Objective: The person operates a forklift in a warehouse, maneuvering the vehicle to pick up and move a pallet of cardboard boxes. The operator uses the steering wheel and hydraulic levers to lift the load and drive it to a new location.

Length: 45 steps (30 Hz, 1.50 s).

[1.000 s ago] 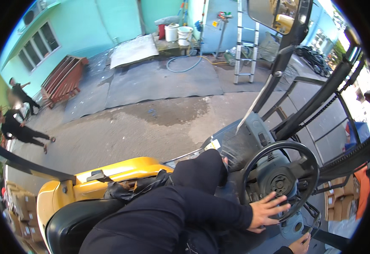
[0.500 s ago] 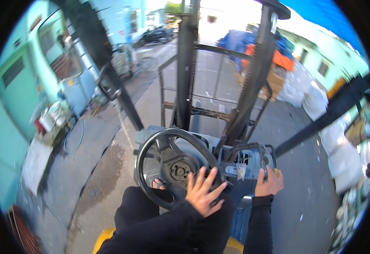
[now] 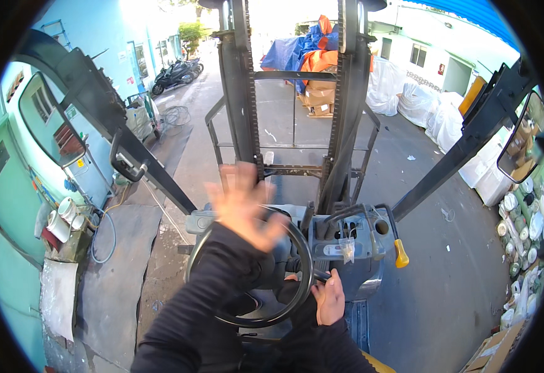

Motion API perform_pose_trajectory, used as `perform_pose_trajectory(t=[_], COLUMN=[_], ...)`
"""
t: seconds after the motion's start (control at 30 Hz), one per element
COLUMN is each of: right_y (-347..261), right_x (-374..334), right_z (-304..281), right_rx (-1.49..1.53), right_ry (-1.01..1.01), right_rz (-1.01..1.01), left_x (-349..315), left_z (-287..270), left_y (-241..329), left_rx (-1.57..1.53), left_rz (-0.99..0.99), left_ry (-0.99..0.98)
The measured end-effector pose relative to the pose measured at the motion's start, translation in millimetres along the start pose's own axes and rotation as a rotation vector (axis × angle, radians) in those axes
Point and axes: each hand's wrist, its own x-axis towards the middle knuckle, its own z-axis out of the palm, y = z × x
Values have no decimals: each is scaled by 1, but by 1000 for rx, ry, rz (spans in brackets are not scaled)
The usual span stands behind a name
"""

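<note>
At the steering wheel [image 3: 310,264], head view: the left hand [image 3: 244,208] lies over the upper rim, blurred, palm down as far as can be judged, with its fingers spread wide and nothing seen in its hold. Contact between palm and rim: cannot tell. The left forearm, in a dark sleeve, crosses the wheel's left part from below.

Just beside the wheel's lower right rim: the right hand [image 3: 330,299], fingers partly bent, at a dark stalk [image 3: 323,274]. Whether the fingers close round the stalk or only rest on it cannot be told.

Right of the wheel: a grey console [image 3: 371,233] with dark levers; a small pale tag [image 3: 347,250] hangs over its near face. A yellow knob [image 3: 401,255] sits at the console's right edge, apart from the right hand.

Beyond the wheel: a dark mast [image 3: 241,93] of upright channels joined by crossbars; behind it, well apart, cardboard boxes [image 3: 320,98] under an orange sheet [image 3: 319,60] and a blue sheet [image 3: 281,54].

Far left of the wheel: a mirror [image 3: 51,118] and white buckets [image 3: 58,227]. Far right: a second mirror [image 3: 520,140].
</note>
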Motion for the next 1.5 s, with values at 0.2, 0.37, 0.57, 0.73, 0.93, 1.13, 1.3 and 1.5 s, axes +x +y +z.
perform_pose_trajectory(t=[0.2,0.37,0.57,0.73,0.93,1.13,1.3,1.5], right_y=[-14,-15,-60,-160,-165,-129,-117,-119], right_x=[-16,-18,-33,-21,-14,-61,-46,-43], right_z=[27,39,47,18,-15,-1,8,1], right_rx=[177,62,-616,-1515,-1770,-1722,-1675,-1661], right_ry=[-23,-34,132,363,302,376,463,441], right_rz=[-70,-127,-440,-1308,-717,-782,-754,-721], left_x=[-175,-248,-78,-75,-271,-136,-59,-184], left_z=[-54,-132,-97,-62,-153,-165,-81,-85], left_y=[70,-66,-88,70,7,-116,-5,79], left_rx=[-348,4,-41,-221,-190,106,89,-257], left_rz=[99,-137,-258,-3,-76,-117,-37,112], left_ry=[-309,-224,259,-100,-318,142,99,-256])
